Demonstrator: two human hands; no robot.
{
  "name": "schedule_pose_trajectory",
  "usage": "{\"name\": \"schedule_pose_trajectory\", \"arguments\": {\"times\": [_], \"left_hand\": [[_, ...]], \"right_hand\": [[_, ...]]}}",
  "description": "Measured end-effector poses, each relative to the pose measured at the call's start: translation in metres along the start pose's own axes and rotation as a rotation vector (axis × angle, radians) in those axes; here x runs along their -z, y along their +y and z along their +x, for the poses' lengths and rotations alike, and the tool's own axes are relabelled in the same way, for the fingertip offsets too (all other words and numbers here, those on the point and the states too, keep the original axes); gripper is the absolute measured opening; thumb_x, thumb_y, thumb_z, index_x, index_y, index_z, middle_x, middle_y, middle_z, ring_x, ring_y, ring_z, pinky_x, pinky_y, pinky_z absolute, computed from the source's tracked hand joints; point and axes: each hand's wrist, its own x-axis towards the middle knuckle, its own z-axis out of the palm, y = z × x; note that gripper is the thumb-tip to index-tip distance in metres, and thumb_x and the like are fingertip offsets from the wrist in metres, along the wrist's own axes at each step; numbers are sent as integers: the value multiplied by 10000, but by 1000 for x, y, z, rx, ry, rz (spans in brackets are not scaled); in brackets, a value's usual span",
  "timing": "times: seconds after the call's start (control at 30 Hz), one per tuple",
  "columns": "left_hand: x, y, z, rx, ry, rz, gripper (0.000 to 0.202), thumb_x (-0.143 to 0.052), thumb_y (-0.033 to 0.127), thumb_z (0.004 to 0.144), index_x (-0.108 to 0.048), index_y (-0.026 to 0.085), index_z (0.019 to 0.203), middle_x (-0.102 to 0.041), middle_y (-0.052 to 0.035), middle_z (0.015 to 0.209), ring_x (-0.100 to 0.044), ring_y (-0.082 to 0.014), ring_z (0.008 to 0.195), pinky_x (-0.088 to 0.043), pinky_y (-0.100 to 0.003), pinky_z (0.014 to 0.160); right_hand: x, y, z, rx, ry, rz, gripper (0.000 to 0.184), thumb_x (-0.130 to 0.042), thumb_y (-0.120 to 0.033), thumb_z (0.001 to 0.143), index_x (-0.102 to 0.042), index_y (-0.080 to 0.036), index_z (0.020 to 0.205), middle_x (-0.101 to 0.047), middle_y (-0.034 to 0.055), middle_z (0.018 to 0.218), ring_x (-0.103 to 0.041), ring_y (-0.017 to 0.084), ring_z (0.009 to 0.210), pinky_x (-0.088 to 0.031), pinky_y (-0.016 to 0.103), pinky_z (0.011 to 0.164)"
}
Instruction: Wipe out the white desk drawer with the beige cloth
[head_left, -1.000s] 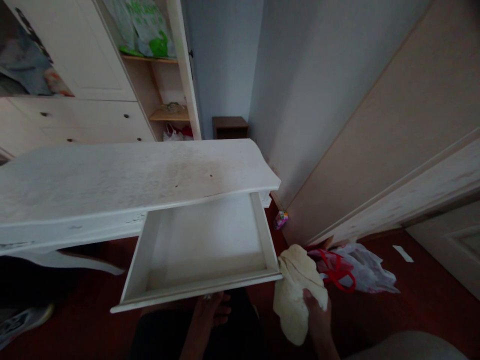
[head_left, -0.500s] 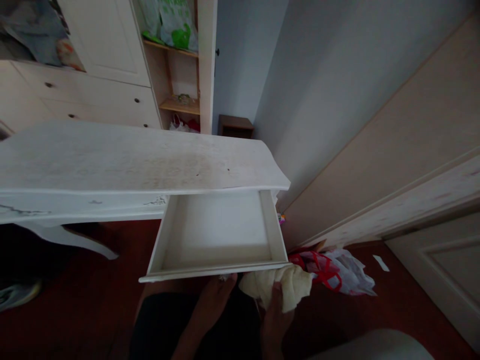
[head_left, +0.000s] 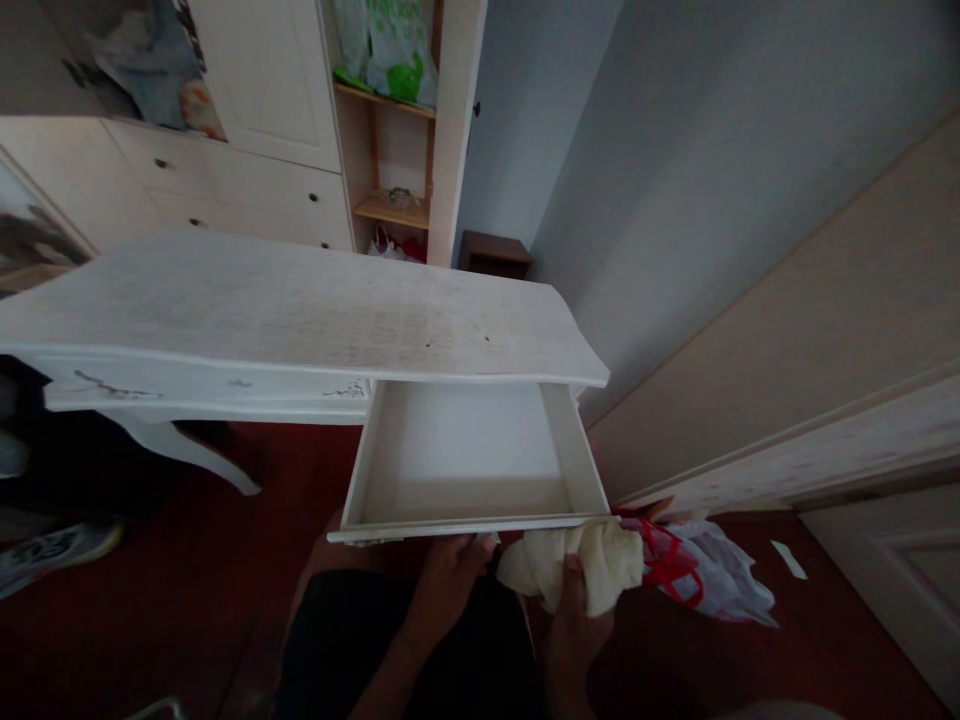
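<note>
A white drawer [head_left: 469, 450] is pulled out of a white table [head_left: 300, 300], and nothing lies inside it. My left hand [head_left: 450, 580] is closed at the middle of the drawer front, with its fingers around the drawer handle, which is mostly hidden. A crumpled cream cloth [head_left: 611, 565] is bunched in my right hand [head_left: 577, 625], thumb on top. The cloth touches the right end of the drawer front. Dark smudges and small specks mark the tabletop.
Plastic bags with red handles [head_left: 697, 570] lie on the red-brown floor at the right, beside a panel along the wall. Behind the table stands a white cabinet [head_left: 262, 90] with an open shelf. A shoe [head_left: 60, 555] shows at the lower left.
The view has swung left, so the table and drawer appear farther right. The cloth stays in my right hand at the drawer's right corner, and my left hand remains at the drawer front.
</note>
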Motion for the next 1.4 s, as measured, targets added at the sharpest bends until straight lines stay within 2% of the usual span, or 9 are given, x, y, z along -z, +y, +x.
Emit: {"name": "schedule_pose_trajectory", "arguments": {"times": [0.1,0.23,0.4,0.63,0.8,1.03,1.17,1.27,1.4], "left_hand": [[-7,3,8,-17,9,23,539,-525,630,832,-732,139,913,-746,-81,863,-666,-206,791,-511,-275,724],[-11,1,23,-22,30,109,544,-517,653,833,-737,155,832,-748,-71,823,-659,-196,762,-497,-263,727],[-4,-1,35,-56,57,150,524,-527,643,830,-751,169,836,-747,-65,821,-657,-205,795,-490,-262,756],[2,5,34,-56,-6,125,543,-511,638,848,-746,151,899,-734,-66,849,-637,-194,783,-477,-254,698],[10,9,27,-52,-77,67,537,-526,625,846,-732,142,962,-707,-60,897,-596,-166,785,-457,-240,671],[52,-8,-13,114,-27,-17,582,-579,707,769,-689,156,920,-663,-20,782,-473,-85,585,-361,-206,566],[75,-16,-37,135,44,-35,613,-574,738,769,-689,171,972,-640,-1,750,-437,-74,566,-320,-203,546],[83,-17,-50,145,102,-47,616,-590,738,762,-689,177,997,-630,4,735,-425,-74,557,-308,-202,535],[85,-17,-62,134,124,-97,646,-619,755,726,-698,167,981,-630,1,728,-433,-72,558,-305,-193,522]], "right_hand": [[-6,-16,15,-11,116,-12,809,-684,-558,817,-466,-112,1455,-565,191,1395,-584,325,1237,-575,404,913],[-14,-33,32,73,100,-14,775,-664,-551,831,-473,-136,1456,-558,166,1412,-556,309,1280,-497,455,1038],[-18,-36,37,-3,36,35,828,-715,-585,757,-517,-126,1417,-554,170,1415,-525,322,1307,-395,488,1127],[-28,-36,20,-38,71,26,846,-706,-596,768,-494,-109,1428,-561,188,1396,-565,318,1251,-516,417,995],[-16,-45,11,-66,-72,-37,820,-717,-641,718,-573,-102,1319,-650,199,1262,-651,316,1092,-586,377,790],[-8,-92,9,-121,-234,-192,746,-731,-675,656,-668,-101,1129,-730,160,1084,-685,313,1018,-578,351,795],[-18,-117,-2,-27,-472,-294,652,-725,-637,672,-687,-110,1055,-734,168,1042,-689,324,1001,-569,370,834],[-32,-129,-8,86,-547,-376,652,-705,-601,704,-637,-136,1156,-720,160,1094,-686,307,1019,-552,368,881],[-63,-145,-17,164,-678,-423,681,-673,-534,758,-505,-163,1304,-711,126,1119,-703,267,967,-556,358,840]]}}
